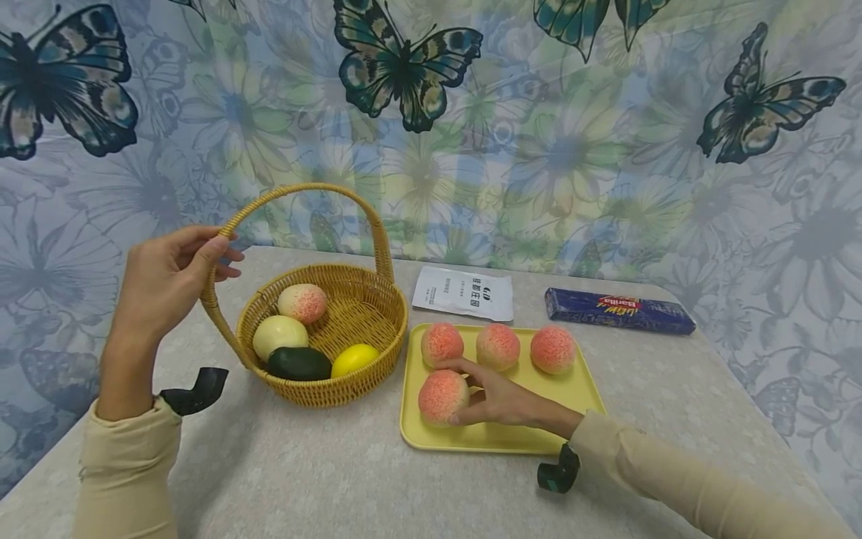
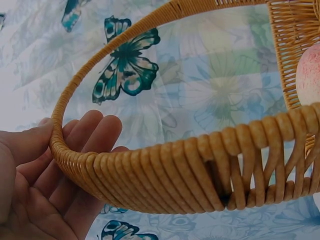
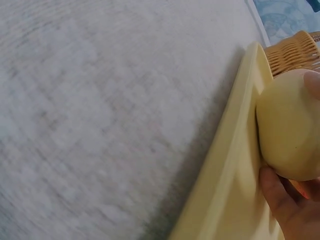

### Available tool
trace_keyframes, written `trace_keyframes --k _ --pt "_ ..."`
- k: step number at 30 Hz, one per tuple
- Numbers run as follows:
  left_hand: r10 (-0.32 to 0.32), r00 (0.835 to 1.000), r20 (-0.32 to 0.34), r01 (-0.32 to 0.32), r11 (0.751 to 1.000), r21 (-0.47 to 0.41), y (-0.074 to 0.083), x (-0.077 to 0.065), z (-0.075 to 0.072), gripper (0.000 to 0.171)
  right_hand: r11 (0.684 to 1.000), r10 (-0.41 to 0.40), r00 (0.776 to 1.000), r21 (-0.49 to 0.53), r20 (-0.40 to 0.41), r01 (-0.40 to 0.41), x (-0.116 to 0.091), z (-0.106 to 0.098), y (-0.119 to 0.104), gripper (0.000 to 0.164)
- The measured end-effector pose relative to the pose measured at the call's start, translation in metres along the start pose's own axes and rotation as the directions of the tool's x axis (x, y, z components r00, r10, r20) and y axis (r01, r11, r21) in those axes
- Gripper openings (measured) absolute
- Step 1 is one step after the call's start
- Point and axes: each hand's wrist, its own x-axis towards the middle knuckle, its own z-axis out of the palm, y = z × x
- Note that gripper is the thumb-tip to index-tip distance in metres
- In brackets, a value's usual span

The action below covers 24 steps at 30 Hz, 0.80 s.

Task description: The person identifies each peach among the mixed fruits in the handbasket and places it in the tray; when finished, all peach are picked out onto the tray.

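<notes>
My left hand (image 1: pixel 164 277) holds the arched handle (image 1: pixel 296 190) of a woven basket (image 1: pixel 397 329) on its left side, thumb on one side and fingers behind. Inside the basket sit a pink-speckled peach (image 1: pixel 302 303), a pale yellow-green round fruit (image 1: pixel 280 337), a dark green oval fruit (image 1: pixel 299 364) and a yellow lemon (image 1: pixel 355 359). My right hand (image 1: pixel 501 397) grips a peach (image 1: pixel 442 397) at the front left of a yellow tray (image 1: pixel 539 430). In the right wrist view, thumb and fingers lie around that peach's pale side (image 3: pixel 290 125).
Three more peaches, left (image 1: pixel 441 343), middle (image 1: pixel 497 346) and right (image 1: pixel 553 349), line the tray's back. Behind the tray lie a white packet (image 1: pixel 463 293) and a blue Barilla pasta pack (image 1: pixel 618 310). A butterfly-patterned cloth (image 1: pixel 525 187) hangs behind the table.
</notes>
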Motion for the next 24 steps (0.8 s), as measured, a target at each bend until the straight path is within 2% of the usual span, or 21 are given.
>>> trace_keyframes --k 14,24 --pt "-0.004 1.0 -0.002 0.004 1.0 0.008 0.001 0.0 0.0 0.034 1.0 -0.023 0.999 0.01 0.027 0.023 0.0 -0.003 -0.003 0.071" --pt "0.0 1.0 -0.003 0.0 1.0 -0.002 0.003 0.0 0.0 0.034 0.993 -0.075 0.997 -0.088 0.0 0.075 0.0 -0.011 -0.012 0.066"
